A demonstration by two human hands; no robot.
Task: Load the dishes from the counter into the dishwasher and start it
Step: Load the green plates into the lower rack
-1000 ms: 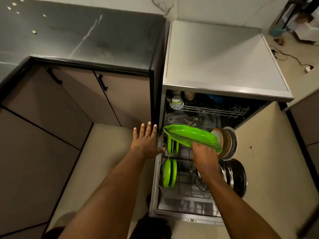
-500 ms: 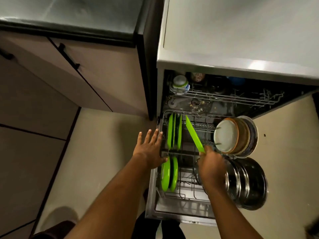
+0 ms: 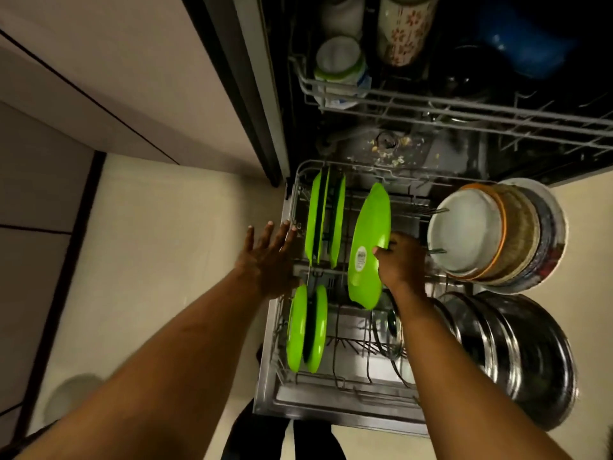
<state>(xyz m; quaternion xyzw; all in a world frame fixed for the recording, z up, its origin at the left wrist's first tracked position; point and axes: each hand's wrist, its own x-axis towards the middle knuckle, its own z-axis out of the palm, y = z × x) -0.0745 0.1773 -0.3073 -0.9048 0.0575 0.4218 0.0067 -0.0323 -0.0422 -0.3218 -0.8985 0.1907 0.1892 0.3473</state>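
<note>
My right hand grips a green oval plate by its right edge, holding it on edge in the pulled-out lower rack of the open dishwasher. A white sticker shows on the plate's underside. To its left two green plates stand upright, and two more green plates stand nearer me. My left hand is spread with straight fingers at the rack's left rim, holding nothing.
A stack of bowls and steel pots fill the rack's right side. The upper rack holds a floral cup, a white container and a blue item. Beige cabinets and floor lie left.
The view has moved closer and lower. The green oval plate went from flat above the rack to upright, down among the rack's tines. My left hand stayed at the rack's rim.
</note>
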